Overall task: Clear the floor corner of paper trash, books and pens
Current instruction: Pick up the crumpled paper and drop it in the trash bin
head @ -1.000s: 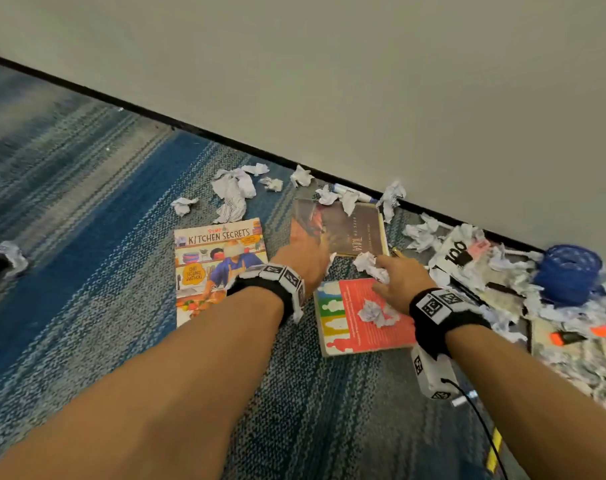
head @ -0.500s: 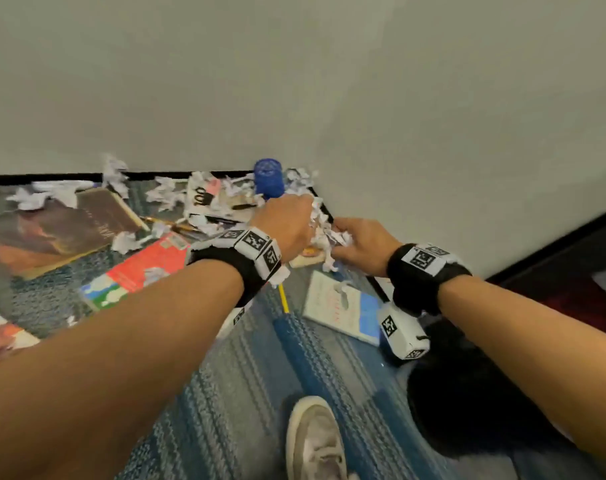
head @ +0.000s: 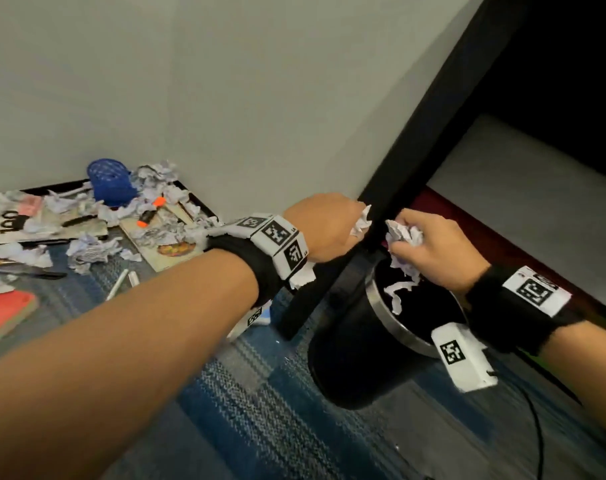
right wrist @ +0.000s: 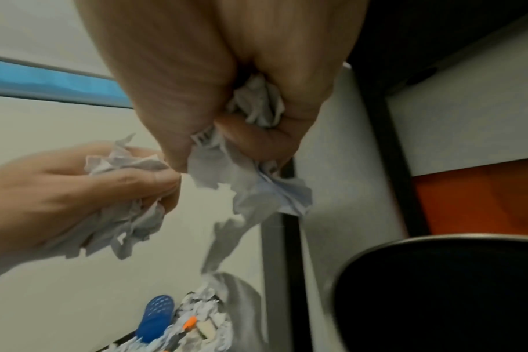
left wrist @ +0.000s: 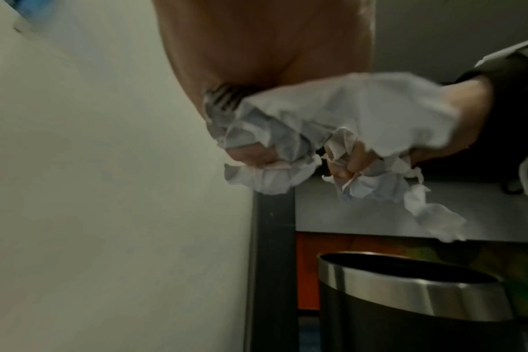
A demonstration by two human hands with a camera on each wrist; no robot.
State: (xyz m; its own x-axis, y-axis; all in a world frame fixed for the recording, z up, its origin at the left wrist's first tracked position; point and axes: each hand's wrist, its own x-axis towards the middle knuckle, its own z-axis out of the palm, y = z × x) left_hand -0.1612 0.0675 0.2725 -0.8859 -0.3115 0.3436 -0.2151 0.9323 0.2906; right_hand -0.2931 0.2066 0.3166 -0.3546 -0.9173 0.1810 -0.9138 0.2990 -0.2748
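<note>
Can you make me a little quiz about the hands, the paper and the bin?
1. True or false: both hands are holding crumpled paper.
2. Which hand is right over the opening of the black bin? A) left hand B) right hand C) neither
3. Fill in: the orange marker lies in the corner near the ____ mesh cup.

Key
1. True. The left hand and the right hand each grip a wad of crumpled paper.
2. B. The left hand is beside the bin, on the other side of the black table leg.
3. Blue; the blue mesh cup sits among paper scraps.
</note>
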